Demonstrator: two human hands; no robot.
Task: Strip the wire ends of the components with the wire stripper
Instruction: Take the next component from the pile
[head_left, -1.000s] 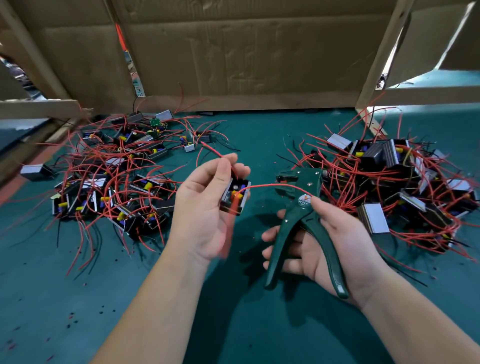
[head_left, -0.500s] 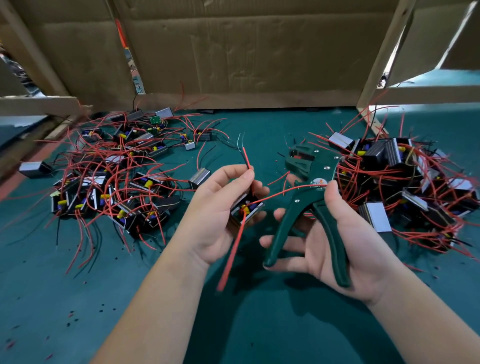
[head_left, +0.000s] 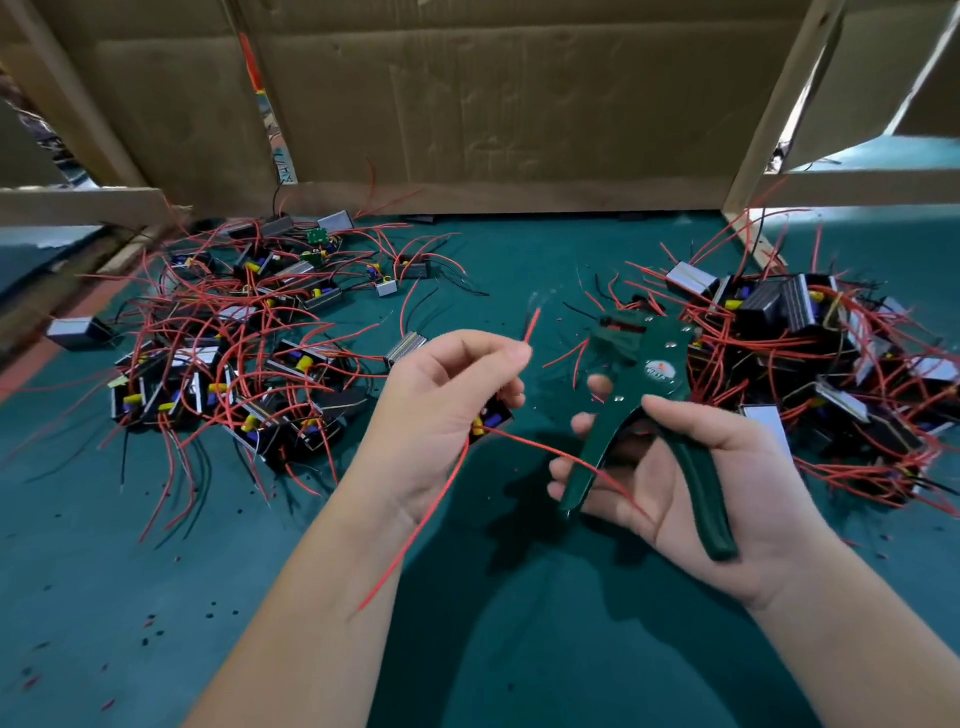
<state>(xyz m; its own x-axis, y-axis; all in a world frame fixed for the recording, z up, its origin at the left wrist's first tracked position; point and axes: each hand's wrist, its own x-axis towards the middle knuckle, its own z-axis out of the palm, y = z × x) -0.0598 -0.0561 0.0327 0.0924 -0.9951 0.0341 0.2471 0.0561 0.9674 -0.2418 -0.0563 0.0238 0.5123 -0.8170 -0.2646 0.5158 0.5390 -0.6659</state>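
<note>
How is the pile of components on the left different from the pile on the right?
The left pile lies spread out and flat; the right pile is heaped closer together. The left pile sits beside the left hand, the right pile behind the wire stripper. Both are small boxes with red wires on the green mat.

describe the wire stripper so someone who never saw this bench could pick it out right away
On the green mat, between the two tangled piles of red-wired components, look at the right hand. It grips the wire stripper, the only dark green plier-shaped tool, handles spread and head pointing up and away.
</note>
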